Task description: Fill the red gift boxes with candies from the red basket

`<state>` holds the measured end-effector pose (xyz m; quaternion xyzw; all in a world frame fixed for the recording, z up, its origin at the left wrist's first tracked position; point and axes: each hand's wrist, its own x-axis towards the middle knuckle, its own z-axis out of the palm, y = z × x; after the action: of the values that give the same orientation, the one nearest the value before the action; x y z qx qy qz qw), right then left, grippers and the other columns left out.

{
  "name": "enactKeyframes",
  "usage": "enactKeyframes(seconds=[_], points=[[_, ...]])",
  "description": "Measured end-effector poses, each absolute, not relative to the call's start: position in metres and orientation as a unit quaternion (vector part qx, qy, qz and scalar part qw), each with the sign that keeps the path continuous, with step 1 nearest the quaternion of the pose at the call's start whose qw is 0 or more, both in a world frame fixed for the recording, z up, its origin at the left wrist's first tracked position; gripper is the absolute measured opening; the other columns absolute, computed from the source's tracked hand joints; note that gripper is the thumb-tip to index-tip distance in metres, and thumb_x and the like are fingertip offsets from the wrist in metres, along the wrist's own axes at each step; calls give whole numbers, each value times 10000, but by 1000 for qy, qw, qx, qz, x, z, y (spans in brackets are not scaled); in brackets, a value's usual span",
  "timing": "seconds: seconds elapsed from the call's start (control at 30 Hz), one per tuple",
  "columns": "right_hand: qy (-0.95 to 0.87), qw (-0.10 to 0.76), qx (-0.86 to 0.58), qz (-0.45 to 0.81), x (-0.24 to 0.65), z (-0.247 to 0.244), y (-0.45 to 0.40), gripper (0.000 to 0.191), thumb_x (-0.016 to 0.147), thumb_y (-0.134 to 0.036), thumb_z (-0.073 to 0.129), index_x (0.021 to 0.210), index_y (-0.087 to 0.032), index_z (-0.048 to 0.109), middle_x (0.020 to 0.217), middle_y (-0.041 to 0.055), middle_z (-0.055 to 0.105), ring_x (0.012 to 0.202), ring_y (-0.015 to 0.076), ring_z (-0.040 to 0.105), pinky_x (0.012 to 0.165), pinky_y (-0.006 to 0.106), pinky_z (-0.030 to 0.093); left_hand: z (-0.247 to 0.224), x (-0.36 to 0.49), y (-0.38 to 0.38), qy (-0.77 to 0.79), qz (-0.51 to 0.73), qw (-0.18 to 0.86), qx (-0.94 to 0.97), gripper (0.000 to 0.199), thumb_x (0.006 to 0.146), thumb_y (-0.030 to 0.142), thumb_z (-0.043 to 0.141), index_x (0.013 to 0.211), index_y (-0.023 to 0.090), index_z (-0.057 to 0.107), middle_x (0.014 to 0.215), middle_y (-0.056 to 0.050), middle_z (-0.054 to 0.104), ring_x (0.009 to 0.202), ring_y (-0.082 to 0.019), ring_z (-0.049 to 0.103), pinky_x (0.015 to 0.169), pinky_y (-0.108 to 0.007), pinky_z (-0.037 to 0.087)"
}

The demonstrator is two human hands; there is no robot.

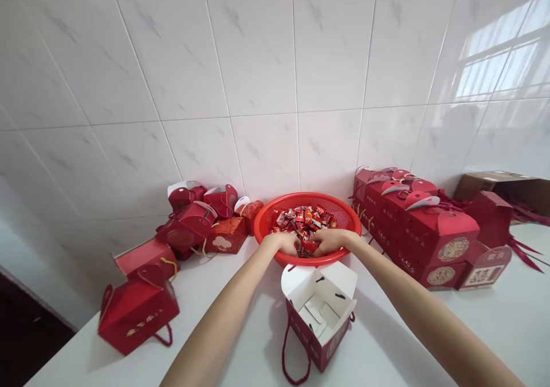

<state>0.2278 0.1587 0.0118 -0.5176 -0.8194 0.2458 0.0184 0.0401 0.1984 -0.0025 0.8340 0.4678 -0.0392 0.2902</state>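
Both hands reach into a red plastic basket [263, 226] with perforated sides, filled with wrapped candies [305, 217], mostly red. My left hand [287, 243] is curled into the candies at the near left, its fingertips partly buried. At the near right, my right hand [330, 241] has its fingers bent around some red-wrapped candies. An open red gift box [318, 327] stands upright just in front of the basket, between my forearms. Its flaps are spread, its white inside shows no candies, and a dark red cord handle [284, 347] hangs at its left.
Several closed red gift boxes [140, 310] lie in a loose group on the left. On the right, red boxes [408, 226] are stacked in rows, with a brown cardboard box [494, 182] behind them. A tiled wall [262, 152] backs the white table [378, 341].
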Motion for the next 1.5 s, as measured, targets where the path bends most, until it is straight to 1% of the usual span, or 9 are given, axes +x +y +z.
enactKeyframes(seconds=[0.13,0.27,0.37,0.5,0.67,0.8,1.03,1.3,1.5], points=[[-793,137,-518,290,231,14,161,135,685,-276,705,749,-193,620,690,-2,636,667,183,606,570,264,448,6,43,193,476,28,307,824,351,594,216,704,941,164,682,876,-57,719,793,-256,673,655,-305,505],[-734,339,-504,304,235,15,162,160,766,-231,652,914,-171,647,834,22,687,796,194,637,695,284,503,17,44,186,454,230,309,803,412,707,216,708,1110,145,656,1135,-97,703,1078,-266,635,916,-345,505],[-673,413,-467,398,236,16,159,209,791,-219,644,993,-165,638,950,57,713,852,209,664,750,316,532,22,42,183,412,308,349,784,444,756,191,683,1197,156,660,1255,-97,681,1158,-250,617,1001,-354,484],[-648,443,-466,408,237,14,158,227,777,-211,652,999,-174,625,998,54,709,933,228,665,826,348,531,21,40,184,392,365,378,755,533,702,173,736,1233,179,687,1317,-73,668,1232,-255,590,1059,-355,457],[-649,460,-537,281,239,4,168,311,696,-104,615,993,-198,620,1040,51,699,990,256,655,903,398,511,13,38,189,408,389,446,695,452,613,313,828,1019,121,771,959,-81,776,881,-263,704,788,-353,555],[-695,468,-482,257,239,-1,172,369,696,-144,679,1056,-216,639,1176,79,684,1136,278,621,1015,434,462,13,39,188,362,416,462,694,396,601,373,836,910,133,777,900,-63,770,853,-239,693,776,-327,546],[-741,397,-324,433,234,1,165,365,788,-403,713,1070,-193,615,983,68,715,926,255,691,817,385,548,17,39,179,337,407,461,713,430,672,443,812,961,128,771,916,-72,767,856,-235,684,813,-334,530],[-718,436,-353,412,234,-4,172,316,737,-445,747,862,-173,642,794,29,670,762,213,652,705,333,523,6,39,191,352,377,412,751,458,847,548,593,886,127,766,878,-61,741,864,-217,641,823,-319,492],[-665,528,-403,340,239,-9,180,340,692,-455,760,719,-201,535,675,-9,586,687,185,584,622,295,485,2,40,199,519,322,344,713,262,902,269,529,922,120,744,880,-75,742,788,-198,659,747,-289,504]])
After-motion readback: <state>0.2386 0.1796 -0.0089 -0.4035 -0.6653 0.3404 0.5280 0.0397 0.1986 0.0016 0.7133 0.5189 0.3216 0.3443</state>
